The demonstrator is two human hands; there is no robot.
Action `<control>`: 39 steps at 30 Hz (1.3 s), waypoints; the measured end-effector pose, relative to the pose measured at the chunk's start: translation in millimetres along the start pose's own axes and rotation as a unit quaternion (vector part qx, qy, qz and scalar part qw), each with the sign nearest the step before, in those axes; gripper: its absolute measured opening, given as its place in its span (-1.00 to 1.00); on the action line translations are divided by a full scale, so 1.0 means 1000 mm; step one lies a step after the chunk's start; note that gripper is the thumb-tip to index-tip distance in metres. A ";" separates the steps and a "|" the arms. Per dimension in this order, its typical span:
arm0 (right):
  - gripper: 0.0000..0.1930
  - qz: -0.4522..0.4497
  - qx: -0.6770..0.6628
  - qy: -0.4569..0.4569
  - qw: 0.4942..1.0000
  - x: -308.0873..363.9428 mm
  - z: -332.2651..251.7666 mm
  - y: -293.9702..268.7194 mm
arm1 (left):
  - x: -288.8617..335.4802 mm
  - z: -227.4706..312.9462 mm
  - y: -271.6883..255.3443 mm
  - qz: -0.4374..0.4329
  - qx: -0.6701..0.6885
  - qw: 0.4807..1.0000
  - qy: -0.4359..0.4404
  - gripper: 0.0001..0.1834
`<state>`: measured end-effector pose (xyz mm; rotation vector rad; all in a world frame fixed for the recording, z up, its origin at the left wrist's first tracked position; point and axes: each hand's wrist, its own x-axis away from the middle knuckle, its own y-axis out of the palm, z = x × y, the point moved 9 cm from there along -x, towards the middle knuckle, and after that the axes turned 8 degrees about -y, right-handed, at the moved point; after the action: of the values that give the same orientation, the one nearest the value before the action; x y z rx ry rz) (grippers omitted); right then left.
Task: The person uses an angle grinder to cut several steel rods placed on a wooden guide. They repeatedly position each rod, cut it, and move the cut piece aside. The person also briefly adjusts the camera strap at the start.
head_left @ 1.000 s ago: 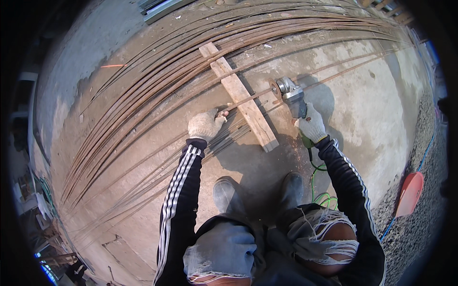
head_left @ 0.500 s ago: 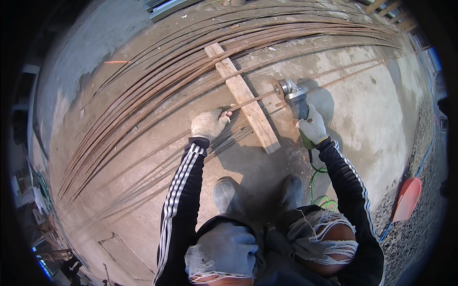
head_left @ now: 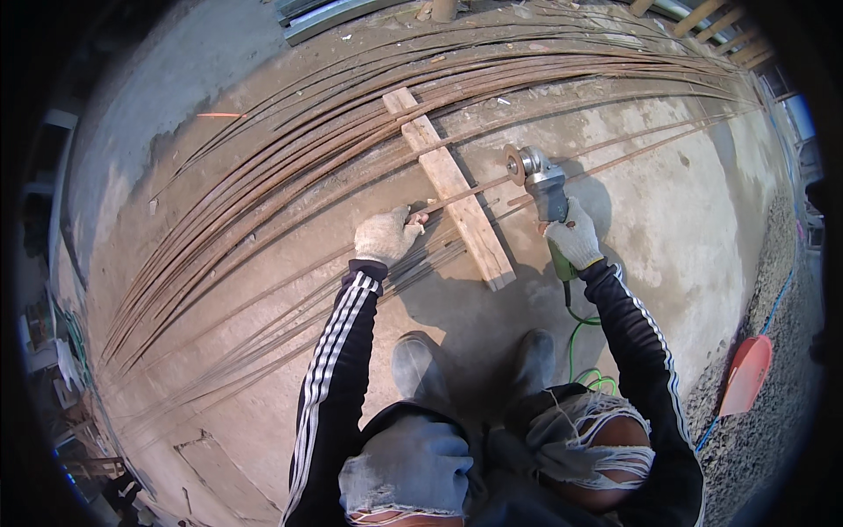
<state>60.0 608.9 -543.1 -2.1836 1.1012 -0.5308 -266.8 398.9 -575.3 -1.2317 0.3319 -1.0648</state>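
My left hand (head_left: 386,235), in a pale knit glove, is closed around a thin rusty steel rod (head_left: 465,193). That rod crosses over a wooden plank (head_left: 474,230) lying on the ground. In my gloved right hand (head_left: 576,235) is an angle grinder (head_left: 548,191) with a dark head and green rear body, gripped around its body. Its round disc (head_left: 515,164) is at the rod, just right of the plank; whether they touch I cannot tell. Shorter thin rods (head_left: 430,262) lie below my left hand, partly hidden by it.
Several long rusty rods (head_left: 307,145) curve across the ground beyond my hands, over the plank's far end. A green cord (head_left: 575,332) runs from the grinder towards my legs. A red scoop-shaped object (head_left: 749,373) lies on gravel at right, by a blue line (head_left: 780,294).
The orange sparks below the grinder are no longer visible. The whole view has shifted slightly; both hands keep their grips, and the grinder stays beside the rod.
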 end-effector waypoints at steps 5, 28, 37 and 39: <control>-0.46 0.006 0.015 -0.003 1.000 0.005 -0.001 -0.006 | 0.010 0.005 -0.005 0.088 -0.055 0.993 0.056 -0.47; -0.48 -0.013 0.034 0.027 0.999 0.006 0.004 -0.001 | -0.005 -0.002 0.006 -0.003 -0.056 0.998 0.018 -0.52; -0.53 -0.014 0.047 0.004 0.999 0.007 0.006 -0.001 | -0.007 -0.004 0.008 -0.014 -0.060 0.998 0.008 -0.53; -0.53 -0.016 0.038 0.012 0.999 0.009 0.008 0.000 | -0.007 -0.003 0.008 -0.014 -0.050 0.999 0.012 -0.52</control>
<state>69.4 604.7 -548.1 -2.1379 1.0430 -0.6061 -269.1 401.8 -585.3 -1.3168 0.3922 -1.0991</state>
